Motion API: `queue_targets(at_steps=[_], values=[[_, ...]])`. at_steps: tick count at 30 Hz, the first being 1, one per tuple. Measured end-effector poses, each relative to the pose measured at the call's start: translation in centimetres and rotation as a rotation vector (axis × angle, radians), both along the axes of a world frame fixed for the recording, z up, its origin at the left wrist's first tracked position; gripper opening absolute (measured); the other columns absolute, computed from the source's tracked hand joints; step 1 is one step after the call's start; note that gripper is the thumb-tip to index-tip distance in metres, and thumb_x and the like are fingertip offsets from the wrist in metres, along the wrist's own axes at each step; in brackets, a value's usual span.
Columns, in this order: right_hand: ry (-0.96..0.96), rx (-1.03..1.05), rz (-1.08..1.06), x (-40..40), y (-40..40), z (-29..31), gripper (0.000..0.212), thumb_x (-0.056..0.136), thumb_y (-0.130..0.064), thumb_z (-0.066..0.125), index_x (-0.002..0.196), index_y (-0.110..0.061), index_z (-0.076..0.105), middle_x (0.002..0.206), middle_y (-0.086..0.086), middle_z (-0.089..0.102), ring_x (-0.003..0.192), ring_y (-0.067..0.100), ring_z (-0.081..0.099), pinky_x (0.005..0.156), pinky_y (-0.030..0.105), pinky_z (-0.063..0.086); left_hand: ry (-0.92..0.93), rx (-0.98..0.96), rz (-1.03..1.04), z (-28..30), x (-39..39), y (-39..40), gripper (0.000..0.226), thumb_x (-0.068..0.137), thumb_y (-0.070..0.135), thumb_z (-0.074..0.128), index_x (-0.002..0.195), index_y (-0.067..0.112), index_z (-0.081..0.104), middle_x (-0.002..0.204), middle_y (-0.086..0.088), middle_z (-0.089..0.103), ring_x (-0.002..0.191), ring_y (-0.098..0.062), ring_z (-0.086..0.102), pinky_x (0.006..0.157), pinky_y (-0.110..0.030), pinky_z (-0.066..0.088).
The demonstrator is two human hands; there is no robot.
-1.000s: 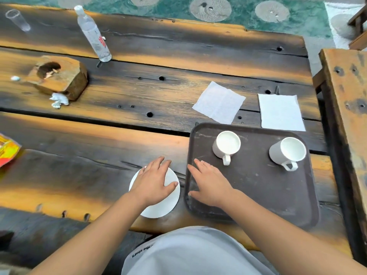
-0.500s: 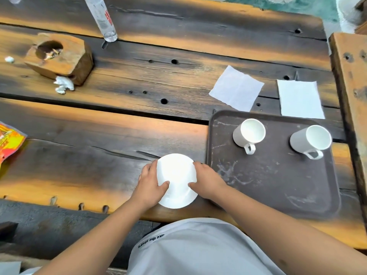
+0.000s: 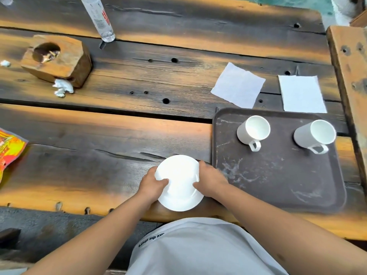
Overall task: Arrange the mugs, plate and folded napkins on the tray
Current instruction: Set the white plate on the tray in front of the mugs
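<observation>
Looking down at a dark plank worktop [image 3: 119,147] w/ orange-lit streaks. My left hand [image 3: 152,184] & right hand [image 3: 211,180] hold a small white plate [image 3: 178,183] between them at the near edge, just left of the tray [image 3: 278,187]. Each grip is closed on the plate: left thumb curled over its left rim, right thumb over its right rim, other fingers mostly hidden behind it. I can't tell if the plate is lifted or resting on the wood.

The tray is dark brown, scuffed, on the right side of the worktop. Two white mugs stand upright in its far half, well apart: left mug [image 3: 253,131], right mug [image 3: 314,134], both handles pointing toward me.

Two white napkins lie flat on the wood beyond the tray's far edge: left napkin [image 3: 238,85] turned at an angle, right napkin [image 3: 301,94] squared up.

Far left: a wood block [image 3: 65,62] w/ a round hole, crumpled tissue [image 3: 62,88] touching its near side, & a clear bottle [image 3: 99,16] farther back.
</observation>
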State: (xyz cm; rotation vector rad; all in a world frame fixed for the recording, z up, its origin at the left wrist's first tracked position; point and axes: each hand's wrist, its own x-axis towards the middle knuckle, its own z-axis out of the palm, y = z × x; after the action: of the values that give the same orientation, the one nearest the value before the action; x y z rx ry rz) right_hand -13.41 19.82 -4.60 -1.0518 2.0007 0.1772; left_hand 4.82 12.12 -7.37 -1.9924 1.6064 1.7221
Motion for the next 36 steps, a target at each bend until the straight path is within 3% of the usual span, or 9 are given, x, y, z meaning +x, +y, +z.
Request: queue_targets(at_steps=[10, 17, 25, 31, 36], values=[[-0.134, -0.27, -0.175, -2.3, 2.6, 0.7, 0.054, 0.088, -0.008, 0.056, 0.136, -0.022, 0.037, 0.131, 0.008, 0.05, 0.116, 0.029, 0.049, 0.091, 0.045, 0.049, 0.079, -0.041, 0.013, 1.6, -0.4, 0.4, 0.047, 0.085, -0.002, 0.055, 0.119, 0.03, 0.05, 0.122, -0.005, 0.056, 0.109, -0.036, 0.056, 0.084, -0.055, 0.055], [-0.152, -0.29, -0.309, -6.2, 5.9, 1.0, 0.045, 0.087, -0.009, 0.058, 0.129, -0.02, 0.046, 0.127, 0.005, 0.053, 0.109, 0.023, 0.05, 0.085, 0.038, 0.048, 0.055, -0.052, -0.082, 2.4, -4.5, 2.1, 0.044, 0.086, 0.002, 0.057, 0.119, 0.031, 0.049, 0.119, -0.002, 0.056, 0.106, -0.033, 0.057, 0.079, -0.054, 0.057], [-0.197, -0.274, -0.437, -11.9, 10.8, 1.2, 0.046, 0.087, -0.005, 0.052, 0.129, -0.025, 0.052, 0.125, 0.001, 0.057, 0.111, 0.022, 0.051, 0.091, 0.036, 0.047, 0.041, -0.115, -0.247, 2.2, -10.7, 5.1, 0.049, 0.087, 0.007, 0.062, 0.123, 0.038, 0.051, 0.115, 0.005, 0.058, 0.104, -0.026, 0.058, 0.079, -0.049, 0.058], [-0.226, -0.271, -0.527, -15.6, 14.0, 0.8, 0.044, 0.086, -0.006, 0.054, 0.125, -0.027, 0.055, 0.116, -0.004, 0.062, 0.101, 0.017, 0.055, 0.079, 0.027, 0.045, 0.028, -0.123, -0.324, 1.5, -14.6, 7.0, 0.046, 0.087, 0.008, 0.063, 0.119, 0.038, 0.052, 0.114, 0.006, 0.059, 0.101, -0.023, 0.056, 0.081, -0.044, 0.057], [-0.23, -0.27, -0.544, -18.1, 15.4, -0.1, 0.043, 0.086, -0.007, 0.055, 0.123, -0.029, 0.056, 0.111, -0.007, 0.062, 0.098, 0.016, 0.055, 0.077, 0.026, 0.044, 0.021, -0.103, -0.334, 0.9, -17.2, 8.3, 0.043, 0.089, 0.008, 0.062, 0.121, 0.034, 0.051, 0.114, 0.004, 0.057, 0.103, -0.026, 0.056, 0.08, -0.049, 0.058]])
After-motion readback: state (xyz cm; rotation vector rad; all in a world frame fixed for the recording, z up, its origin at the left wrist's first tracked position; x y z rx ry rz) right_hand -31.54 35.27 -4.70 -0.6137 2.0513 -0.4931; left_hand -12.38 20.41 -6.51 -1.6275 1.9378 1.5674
